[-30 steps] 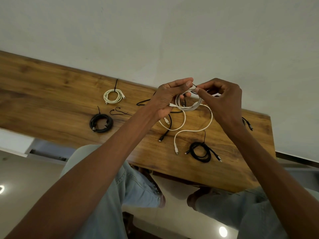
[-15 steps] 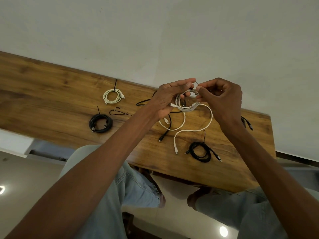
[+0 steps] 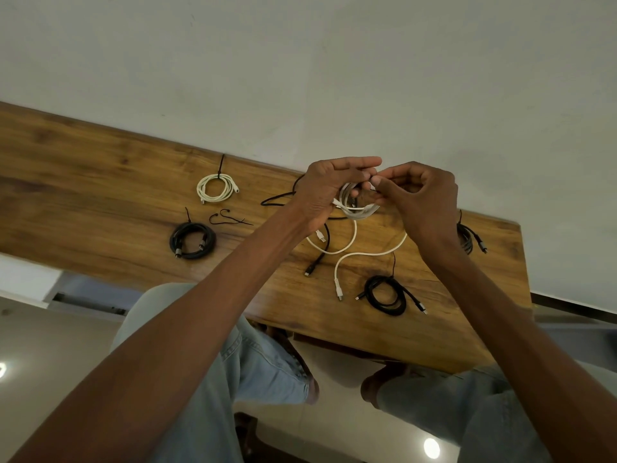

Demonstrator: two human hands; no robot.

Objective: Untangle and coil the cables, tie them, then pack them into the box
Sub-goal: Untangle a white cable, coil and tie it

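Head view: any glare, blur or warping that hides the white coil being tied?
Head view: soft even light, sharp focus; wide-angle warp tilts the table; lamp glare only on the floor; the white coil is half hidden by the left hand and right hand, not by glare.

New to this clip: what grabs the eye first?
Both hands meet above the wooden table: the left hand grips a white cable coil while the right hand pinches at its top. The coil's loose tail trails toward the near edge. Tied coils lie left: white tied coil, black tied coil.
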